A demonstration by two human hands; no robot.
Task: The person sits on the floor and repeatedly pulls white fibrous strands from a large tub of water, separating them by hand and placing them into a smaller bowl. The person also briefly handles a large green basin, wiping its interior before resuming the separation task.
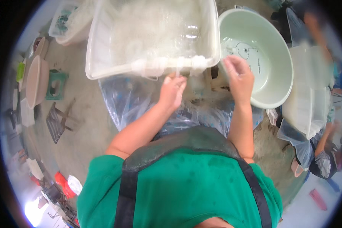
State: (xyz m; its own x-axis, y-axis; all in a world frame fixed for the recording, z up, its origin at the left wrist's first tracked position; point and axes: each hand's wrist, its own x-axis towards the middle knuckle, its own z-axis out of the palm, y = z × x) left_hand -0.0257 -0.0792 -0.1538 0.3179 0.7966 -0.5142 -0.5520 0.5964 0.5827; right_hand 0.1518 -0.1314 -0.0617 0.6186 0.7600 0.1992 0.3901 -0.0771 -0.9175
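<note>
A large white plastic tub (pixel 154 31) stands in front of me, with cloudy whitish liquid in it. Several wet white bundles (pixel 198 63) of stringy material hang over its near rim. My left hand (pixel 172 89) is just below that rim, its fingertips pinching the hanging end of one white strand (pixel 180 66). To the right, my right hand (pixel 240 78) is raised over the near-left side of a pale green basin (pixel 273 71). Its fingers are curled towards the thumb; blur hides whether something thin is between them. The basin has a printed drawing on its bottom.
Clear plastic sheeting (pixel 125 99) covers my lap. At left are a green stool (pixel 56 85), a folding stool (pixel 57 122), a pink basin (pixel 37 81) and a basket (pixel 63 21) beside whitish material. Co-workers sit at right by another white tub (pixel 297 99); one arm (pixel 325 136) shows.
</note>
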